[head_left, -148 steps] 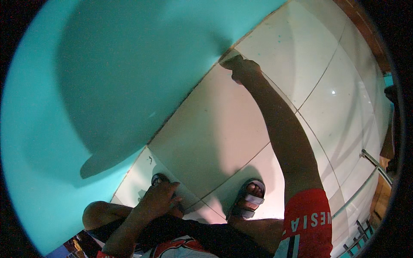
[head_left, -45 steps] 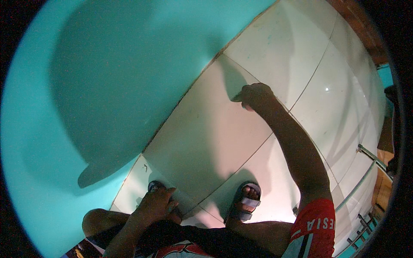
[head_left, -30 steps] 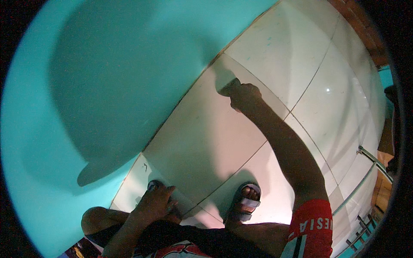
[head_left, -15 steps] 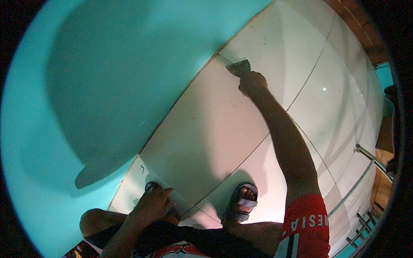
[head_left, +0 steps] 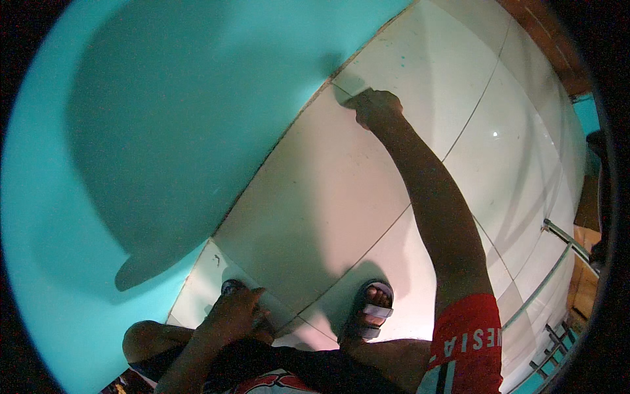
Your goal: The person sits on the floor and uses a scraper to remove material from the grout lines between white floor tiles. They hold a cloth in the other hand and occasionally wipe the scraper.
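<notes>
1. The turquoise wall point(head_left: 216, 131) meets a floor of pale tiles point(head_left: 354, 190) along a slanting, dirty-looking seam point(head_left: 266, 161).
2. The person's right hand point(head_left: 379, 110) is out over the tiles, near the foot of the wall; its fingers are closed together around a dark, flat scraper point(head_left: 356, 101).
3. The scraper points from the fist toward the wall, near its foot; whether its edge touches a tile cannot be told.
4. The person's left hand point(head_left: 231, 315) hangs over the left leg, also on the floor side of the wall. Its fingers are loosely apart, one digit standing out; how far the others curl cannot be told.
5. Below that hand a dark sandal point(head_left: 231, 287) shows, fairly near the wall. A strapped sandal point(head_left: 371, 308) on the right foot stands farther from the wall.
6. A red sleeve point(head_left: 469, 331) covers the right upper arm, well away from the wall.
7. A metal frame point(head_left: 556, 231) stands on the far side of the floor from the wall.
8. A large shadow point(head_left: 125, 157) falls on the wall, and a small dark mark point(head_left: 217, 261) lies on a tile close to its foot.
</notes>
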Demonstrator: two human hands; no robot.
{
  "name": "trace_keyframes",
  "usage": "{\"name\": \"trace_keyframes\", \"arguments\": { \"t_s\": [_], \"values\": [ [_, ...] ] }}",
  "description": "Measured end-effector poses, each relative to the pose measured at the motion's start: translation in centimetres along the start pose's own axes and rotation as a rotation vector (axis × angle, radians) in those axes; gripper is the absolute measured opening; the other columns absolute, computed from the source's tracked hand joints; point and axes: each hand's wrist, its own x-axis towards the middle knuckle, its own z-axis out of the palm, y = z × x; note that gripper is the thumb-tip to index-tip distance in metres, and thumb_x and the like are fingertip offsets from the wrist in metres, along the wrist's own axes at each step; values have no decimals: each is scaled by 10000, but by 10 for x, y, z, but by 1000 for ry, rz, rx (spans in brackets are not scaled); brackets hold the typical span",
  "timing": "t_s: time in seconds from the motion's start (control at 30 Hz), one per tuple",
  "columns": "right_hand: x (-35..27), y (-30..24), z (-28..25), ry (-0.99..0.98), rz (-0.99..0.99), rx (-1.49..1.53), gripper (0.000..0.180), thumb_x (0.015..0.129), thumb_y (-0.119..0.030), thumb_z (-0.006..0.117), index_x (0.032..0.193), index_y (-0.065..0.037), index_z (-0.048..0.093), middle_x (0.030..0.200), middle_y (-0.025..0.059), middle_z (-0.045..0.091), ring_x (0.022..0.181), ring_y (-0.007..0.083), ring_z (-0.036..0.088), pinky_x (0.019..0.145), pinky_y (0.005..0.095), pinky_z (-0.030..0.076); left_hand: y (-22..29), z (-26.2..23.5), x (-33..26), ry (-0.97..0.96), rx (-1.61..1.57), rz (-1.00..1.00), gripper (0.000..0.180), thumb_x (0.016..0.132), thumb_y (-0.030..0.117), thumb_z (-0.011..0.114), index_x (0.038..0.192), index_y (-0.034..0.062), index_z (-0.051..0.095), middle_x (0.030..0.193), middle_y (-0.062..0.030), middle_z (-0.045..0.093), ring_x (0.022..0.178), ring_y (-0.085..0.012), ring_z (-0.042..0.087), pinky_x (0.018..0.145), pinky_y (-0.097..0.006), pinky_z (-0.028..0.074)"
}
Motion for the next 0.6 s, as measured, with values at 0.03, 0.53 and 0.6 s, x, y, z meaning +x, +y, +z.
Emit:
{"name": "trace_keyframes", "arguments": {
  "t_s": [0.03, 0.53, 0.6],
  "values": [
    [2, 1, -3, -49, 111, 67, 334, 868, -178, 591, 1197, -174, 647, 988, 91, 727, 937, 281, 716, 776, 444, 581, 0, 1, 0, -3, 32, -2, 499, 933, 315, 622, 1290, -23, 535, 1144, -256, 631, 1095, -407, 601, 943, -496, 484],
    [-11, -7, 9, 181, 175, 95, 335, 923, -291, 566, 1137, -34, 581, 927, 134, 715, 870, 273, 728, 705, 437, 582, -7, 2, 2, -24, 14, -11, 472, 942, 329, 602, 1269, -5, 538, 1159, -266, 613, 1100, -428, 590, 940, -511, 481],
    [-8, -14, 12, 274, 346, 363, 372, 931, -278, 569, 1216, -41, 537, 921, 115, 716, 860, 258, 730, 696, 429, 584, -8, 3, 3, -17, 29, -4, 478, 942, 335, 603, 1266, -10, 538, 1161, -267, 613, 1101, -431, 588, 940, -511, 481]
  ]
}}
